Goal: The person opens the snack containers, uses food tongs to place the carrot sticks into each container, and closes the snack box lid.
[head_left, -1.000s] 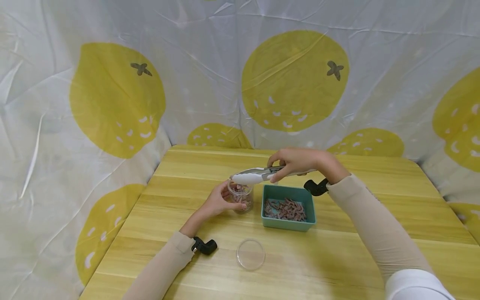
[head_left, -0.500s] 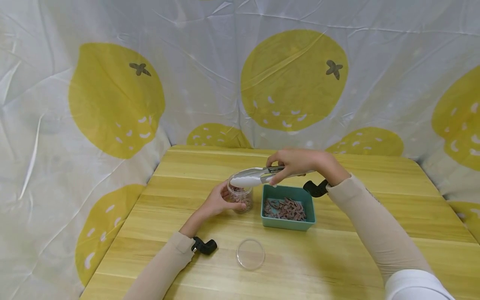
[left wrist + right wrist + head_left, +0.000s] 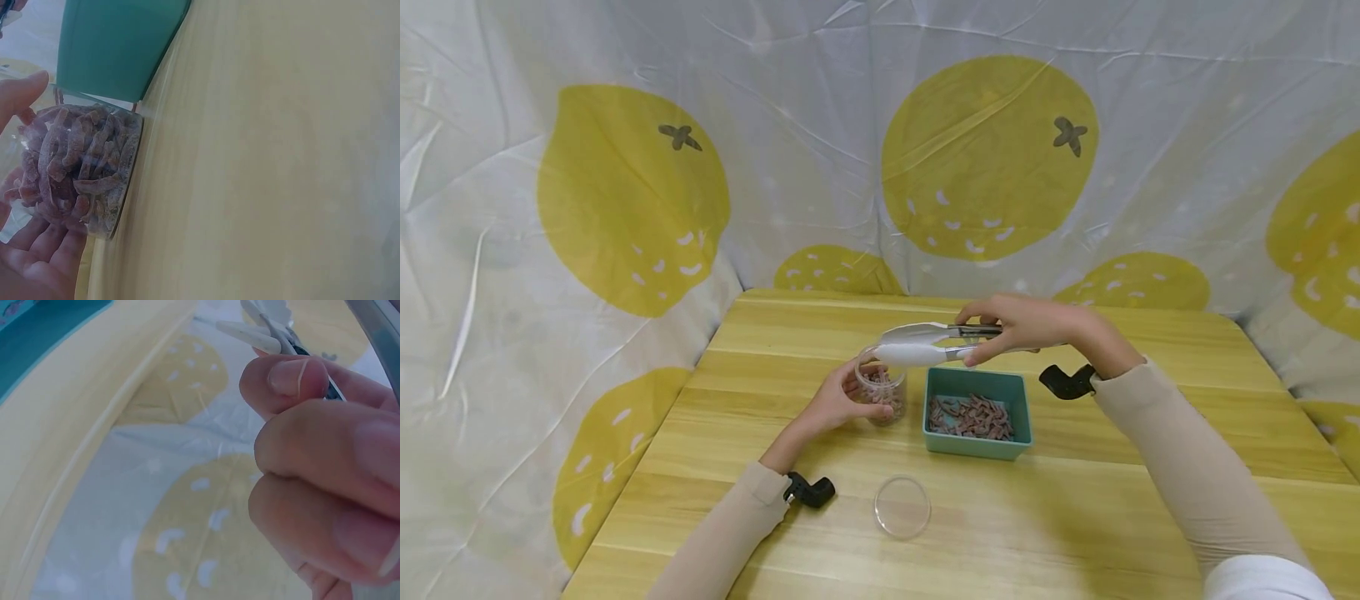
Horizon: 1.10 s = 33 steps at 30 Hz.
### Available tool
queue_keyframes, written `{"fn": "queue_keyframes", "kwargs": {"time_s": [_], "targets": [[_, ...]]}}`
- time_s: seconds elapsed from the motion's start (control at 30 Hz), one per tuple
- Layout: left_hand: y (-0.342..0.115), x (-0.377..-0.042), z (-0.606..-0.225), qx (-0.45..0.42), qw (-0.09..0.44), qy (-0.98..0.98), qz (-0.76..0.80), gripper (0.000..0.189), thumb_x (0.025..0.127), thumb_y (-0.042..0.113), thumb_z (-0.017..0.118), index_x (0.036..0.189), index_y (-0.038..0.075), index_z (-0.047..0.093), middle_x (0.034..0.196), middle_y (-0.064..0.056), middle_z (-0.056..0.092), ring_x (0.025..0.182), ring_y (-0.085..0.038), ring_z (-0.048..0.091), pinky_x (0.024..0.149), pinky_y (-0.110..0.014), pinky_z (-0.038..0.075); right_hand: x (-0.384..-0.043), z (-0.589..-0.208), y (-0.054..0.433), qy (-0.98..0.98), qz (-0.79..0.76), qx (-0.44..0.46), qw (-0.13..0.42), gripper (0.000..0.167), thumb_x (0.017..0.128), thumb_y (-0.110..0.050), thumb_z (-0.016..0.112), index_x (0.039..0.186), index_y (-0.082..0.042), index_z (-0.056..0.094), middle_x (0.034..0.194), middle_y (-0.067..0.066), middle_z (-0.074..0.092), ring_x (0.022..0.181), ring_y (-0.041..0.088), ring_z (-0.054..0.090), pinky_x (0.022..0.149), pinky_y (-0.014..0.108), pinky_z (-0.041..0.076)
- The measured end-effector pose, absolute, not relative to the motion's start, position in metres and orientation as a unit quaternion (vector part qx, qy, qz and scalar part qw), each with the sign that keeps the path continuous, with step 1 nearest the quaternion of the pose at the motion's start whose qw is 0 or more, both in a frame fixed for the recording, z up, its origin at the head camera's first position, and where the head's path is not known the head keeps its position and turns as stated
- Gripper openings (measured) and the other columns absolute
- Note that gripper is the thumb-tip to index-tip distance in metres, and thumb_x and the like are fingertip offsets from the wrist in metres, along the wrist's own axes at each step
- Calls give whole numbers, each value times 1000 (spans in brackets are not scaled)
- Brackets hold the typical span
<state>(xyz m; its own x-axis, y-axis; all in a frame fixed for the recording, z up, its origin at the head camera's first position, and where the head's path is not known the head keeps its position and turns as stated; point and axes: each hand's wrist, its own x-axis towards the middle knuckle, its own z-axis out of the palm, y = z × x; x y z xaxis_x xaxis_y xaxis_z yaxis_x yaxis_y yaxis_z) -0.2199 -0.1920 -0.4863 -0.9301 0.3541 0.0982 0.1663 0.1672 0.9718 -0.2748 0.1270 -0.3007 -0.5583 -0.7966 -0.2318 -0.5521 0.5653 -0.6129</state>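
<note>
My left hand (image 3: 835, 404) holds a clear jar (image 3: 893, 407) that stands upright on the table, thumb on the near side and fingers round the far side. Purplish-brown strips (image 3: 75, 162), likely dried food, fill its lower part in the left wrist view. Above the jar's mouth, my right hand (image 3: 1026, 325) grips metal tongs (image 3: 913, 354) with white tips. The tong arms stand spread apart, with no strip visible between them. Right of the jar sits a teal box (image 3: 973, 450) holding a heap of similar strips (image 3: 979, 418).
A round clear lid (image 3: 902, 508) lies on the wooden table (image 3: 760, 542) in front of the jar and box. Behind the table's far edge hangs a lemon-print curtain (image 3: 820, 150), which also runs along the left side.
The tongs have spread wider and shifted right and slightly up from the jar's mouth, together with my right hand. The left hand and jar keep their place.
</note>
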Motion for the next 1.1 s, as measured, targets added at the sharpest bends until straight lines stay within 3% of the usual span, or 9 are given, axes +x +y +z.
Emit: {"fn": "queue_keyframes", "kwargs": {"time_s": [0.1, 0.2, 0.3, 0.33, 0.47, 0.6, 0.7, 0.87, 1.1], "targets": [[-191, -222, -487, 185, 70, 758, 622, 80, 78, 1, 85, 147, 12, 47, 143, -18, 53, 130, -28, 52, 109, -41, 41, -274, -301, 140, 850, -246, -397, 244, 65, 90, -41, 75, 141, -6, 53, 131, 21, 58, 52, 16, 48, 48, 34, 44], [-191, -223, -487, 191, 67, 760, 618, 79, 78, 1, 85, 146, 9, 47, 144, -18, 52, 130, -27, 53, 109, -42, 41, -271, -303, 153, 855, -236, -397, 236, 66, 89, -42, 75, 140, -7, 54, 134, 17, 57, 85, 29, 64, 62, 39, 51], [-191, -223, -487, 192, 68, 762, 614, 81, 77, 1, 86, 147, 3, 44, 144, -20, 52, 130, -28, 52, 109, -44, 40, -269, -306, 164, 861, -215, -402, 224, 67, 89, -46, 74, 140, -7, 55, 138, 13, 57, 124, 38, 54, 83, 47, 52], [-191, -223, -487, 191, 68, 763, 614, 82, 77, 2, 86, 147, 2, 44, 144, -20, 52, 130, -29, 53, 109, -44, 40, -268, -308, 168, 863, -210, -402, 223, 67, 89, -46, 74, 140, -7, 55, 138, 13, 56, 125, 40, 53, 89, 49, 50], [-191, -222, -487, 189, 69, 767, 609, 82, 78, 3, 86, 147, 2, 43, 144, -21, 51, 130, -29, 53, 110, -45, 38, -265, -316, 181, 868, -204, -391, 227, 69, 87, -46, 76, 139, -5, 56, 135, 14, 58, 121, 38, 55, 81, 44, 53], [-191, -221, -489, 187, 71, 765, 612, 80, 78, 1, 85, 148, 4, 44, 145, -20, 50, 129, -31, 53, 110, -48, 38, -263, -324, 191, 868, -212, -373, 248, 71, 85, -44, 79, 138, -3, 56, 128, 16, 59, 85, 24, 63, 59, 33, 49], [-192, -220, -490, 185, 71, 764, 614, 80, 79, -1, 84, 148, 4, 44, 145, -18, 50, 128, -33, 53, 110, -50, 37, -263, -330, 197, 865, -208, -380, 253, 73, 83, -44, 80, 136, -1, 56, 111, 12, 63, 61, 12, 48, 53, 29, 42], [-192, -220, -489, 182, 69, 766, 613, 79, 79, -1, 84, 147, 5, 44, 146, -18, 50, 128, -33, 53, 110, -50, 38, -266, -338, 204, 854, -201, -401, 262, 74, 80, -42, 83, 133, 2, 57, 70, -2, 53, 50, 5, 37, 51, 26, 37], [-192, -220, -486, 182, 69, 768, 610, 81, 78, 2, 85, 148, 5, 44, 146, -18, 50, 129, -29, 53, 110, -46, 39, -269, -345, 206, 847, -191, -412, 277, 76, 76, -37, 87, 132, 4, 56, 59, -5, 49, 49, 3, 36, 51, 23, 36]]}}
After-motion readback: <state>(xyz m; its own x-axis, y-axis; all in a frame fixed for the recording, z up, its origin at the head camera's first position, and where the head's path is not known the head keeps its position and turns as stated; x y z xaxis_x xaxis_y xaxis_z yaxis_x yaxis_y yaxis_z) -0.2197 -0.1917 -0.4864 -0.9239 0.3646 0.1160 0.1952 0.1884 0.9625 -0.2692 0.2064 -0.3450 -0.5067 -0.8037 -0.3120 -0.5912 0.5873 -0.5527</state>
